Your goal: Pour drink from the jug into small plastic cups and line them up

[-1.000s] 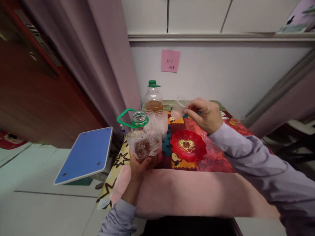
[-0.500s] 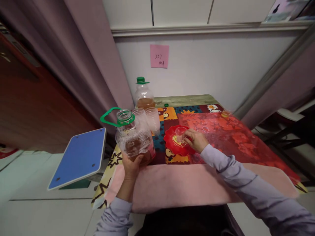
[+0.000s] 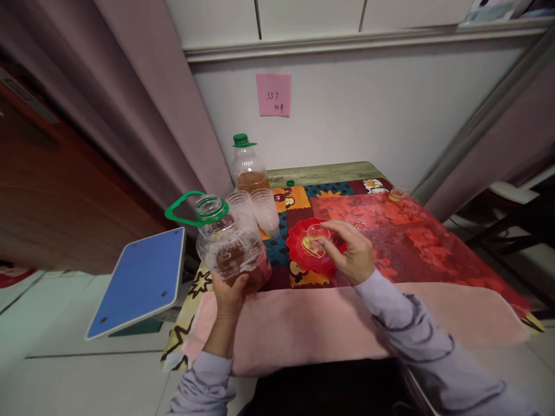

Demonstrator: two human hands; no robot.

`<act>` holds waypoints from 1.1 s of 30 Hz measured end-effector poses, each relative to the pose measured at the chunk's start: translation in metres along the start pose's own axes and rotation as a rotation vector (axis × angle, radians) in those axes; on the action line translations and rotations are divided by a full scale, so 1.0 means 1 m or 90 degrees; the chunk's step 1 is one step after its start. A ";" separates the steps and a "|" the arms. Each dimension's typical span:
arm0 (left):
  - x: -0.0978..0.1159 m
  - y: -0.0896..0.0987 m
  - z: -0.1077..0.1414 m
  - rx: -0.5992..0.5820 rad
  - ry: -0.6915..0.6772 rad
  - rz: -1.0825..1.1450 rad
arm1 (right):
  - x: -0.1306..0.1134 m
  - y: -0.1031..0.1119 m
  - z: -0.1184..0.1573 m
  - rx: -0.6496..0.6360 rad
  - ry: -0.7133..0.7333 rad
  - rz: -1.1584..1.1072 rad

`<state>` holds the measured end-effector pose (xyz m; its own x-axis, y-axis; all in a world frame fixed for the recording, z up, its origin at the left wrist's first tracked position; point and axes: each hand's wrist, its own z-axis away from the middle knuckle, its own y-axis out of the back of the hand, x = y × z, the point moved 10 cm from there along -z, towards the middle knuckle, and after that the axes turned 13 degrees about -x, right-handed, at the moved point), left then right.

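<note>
Left hand (image 3: 229,292) grasping the open jug (image 3: 236,251), right hand (image 3: 352,249) at a clear cup (image 3: 318,233) over the red dish (image 3: 298,245).
The jug, near the table's (image 3: 332,172) left edge, partly blocks the stacked cups (image 3: 266,211); a capped jug (image 3: 250,175) occupies the far left corner. Pink cloth (image 3: 347,323) lines the near edge. Right thumb and fingers are parted; I cannot tell whether they grip.

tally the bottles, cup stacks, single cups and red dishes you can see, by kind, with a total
Bottles: 2
Cup stacks: 2
Single cups: 2
Red dish: 1
Total: 7
</note>
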<state>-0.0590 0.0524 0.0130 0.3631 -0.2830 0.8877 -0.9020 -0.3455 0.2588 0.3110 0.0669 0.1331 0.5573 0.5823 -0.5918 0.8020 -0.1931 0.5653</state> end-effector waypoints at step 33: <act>0.115 0.021 -0.012 -0.082 0.098 -0.237 | -0.038 -0.198 0.051 -0.265 -0.134 -0.784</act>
<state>-0.0389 0.0231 0.1254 0.6399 -0.0201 0.7682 -0.7408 -0.2822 0.6096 0.1421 0.0429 0.0146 -0.4330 0.0596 -0.8994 0.7005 0.6502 -0.2941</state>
